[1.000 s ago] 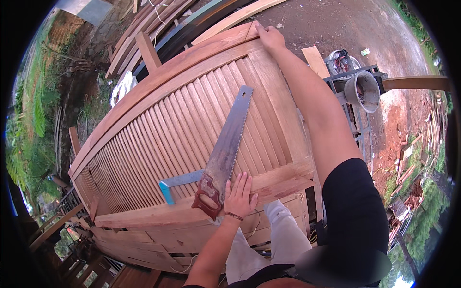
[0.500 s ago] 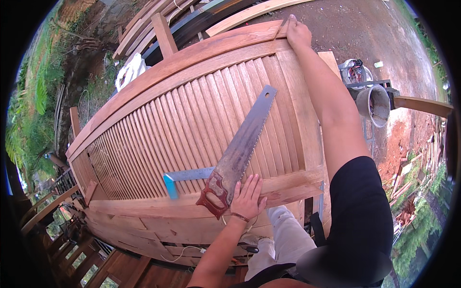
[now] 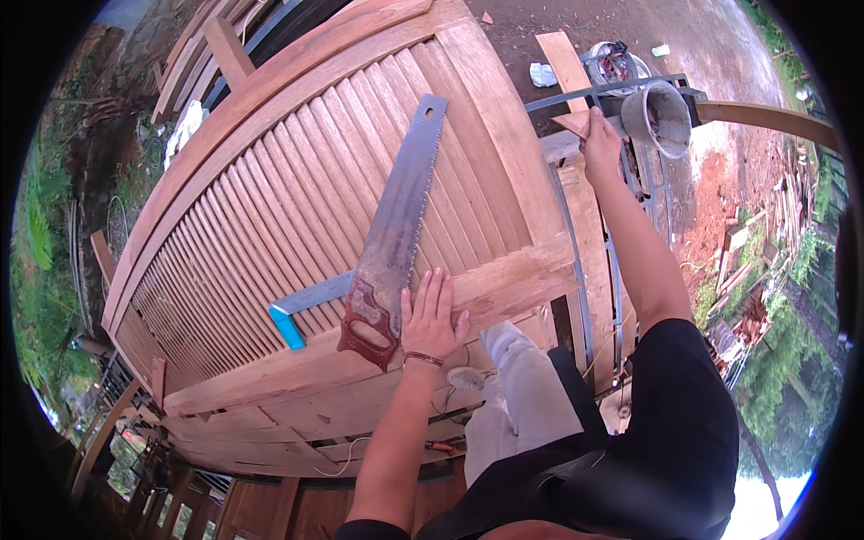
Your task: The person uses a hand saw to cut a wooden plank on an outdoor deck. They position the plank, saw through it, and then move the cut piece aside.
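My left hand point(image 3: 431, 322) lies flat with fingers spread on the near rail of a louvered wooden shutter point(image 3: 506, 126), right beside the red-brown handle of a handsaw point(image 3: 394, 216). The saw rests slantwise across the slats, blade pointing away. Under it sticks out a try square point(image 3: 288, 326) with a turquoise stock. Off the shutter's right end, my right hand point(image 3: 601, 147) pinches a small pointed wood offcut point(image 3: 573, 121), held near a metal frame. The fingertips partly cover the offcut.
Beyond the right end stand a grey bucket point(image 3: 641, 121) and a white pail point(image 3: 621, 61) of small items, by a metal frame point(image 3: 576, 96) and a pale board point(image 3: 562, 61). Stacked timber point(image 3: 193, 58) lies at the far left. A cable point(image 3: 346, 457) hangs below.
My right hand has left the shutter's far right corner with the wood offcut and moved right and nearer. My left hand stays on the rail; the view has shifted to the right.
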Demonstrator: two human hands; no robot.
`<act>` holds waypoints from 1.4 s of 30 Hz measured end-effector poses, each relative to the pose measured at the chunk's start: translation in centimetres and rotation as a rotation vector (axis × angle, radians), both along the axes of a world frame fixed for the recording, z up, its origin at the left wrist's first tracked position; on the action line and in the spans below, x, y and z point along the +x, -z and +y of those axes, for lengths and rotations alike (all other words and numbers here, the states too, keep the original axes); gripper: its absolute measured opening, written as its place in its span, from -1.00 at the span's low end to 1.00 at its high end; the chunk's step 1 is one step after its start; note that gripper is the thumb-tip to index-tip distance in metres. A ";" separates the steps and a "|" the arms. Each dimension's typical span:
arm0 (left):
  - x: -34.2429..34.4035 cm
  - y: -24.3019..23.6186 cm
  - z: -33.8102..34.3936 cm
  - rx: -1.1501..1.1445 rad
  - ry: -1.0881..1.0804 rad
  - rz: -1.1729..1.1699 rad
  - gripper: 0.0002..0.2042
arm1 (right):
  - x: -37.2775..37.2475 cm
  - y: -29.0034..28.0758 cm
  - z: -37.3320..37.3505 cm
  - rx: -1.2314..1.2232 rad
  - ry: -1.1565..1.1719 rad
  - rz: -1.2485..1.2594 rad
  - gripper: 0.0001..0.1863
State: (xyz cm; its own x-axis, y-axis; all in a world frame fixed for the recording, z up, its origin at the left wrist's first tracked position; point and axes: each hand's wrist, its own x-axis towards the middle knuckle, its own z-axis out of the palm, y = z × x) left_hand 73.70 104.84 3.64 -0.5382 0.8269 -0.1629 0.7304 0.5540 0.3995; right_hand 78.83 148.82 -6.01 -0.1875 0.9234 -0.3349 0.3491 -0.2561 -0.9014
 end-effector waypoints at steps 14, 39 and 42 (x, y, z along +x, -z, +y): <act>0.9 0.2 0.3 0.016 0.105 0.176 -0.36 | 46.8 4.2 -45.1 -0.464 -0.500 -1.031 -0.58; 29.2 5.2 -31.6 -0.248 -0.724 -0.586 -0.47 | 28.0 8.3 -54.4 -0.071 -1.692 -0.659 -0.69; 34.3 11.7 -28.5 0.046 -1.040 -1.121 -0.55 | 19.2 13.6 -54.9 0.069 -1.783 -0.743 -0.60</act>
State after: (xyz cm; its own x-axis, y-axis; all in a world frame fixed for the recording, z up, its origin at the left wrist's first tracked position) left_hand 108.02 76.37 -8.09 -0.4858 0.1877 -0.8537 -0.6421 0.5860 0.4942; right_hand 98.04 93.87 -19.62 -0.6423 -0.1284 -0.7556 0.3865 0.7971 -0.4641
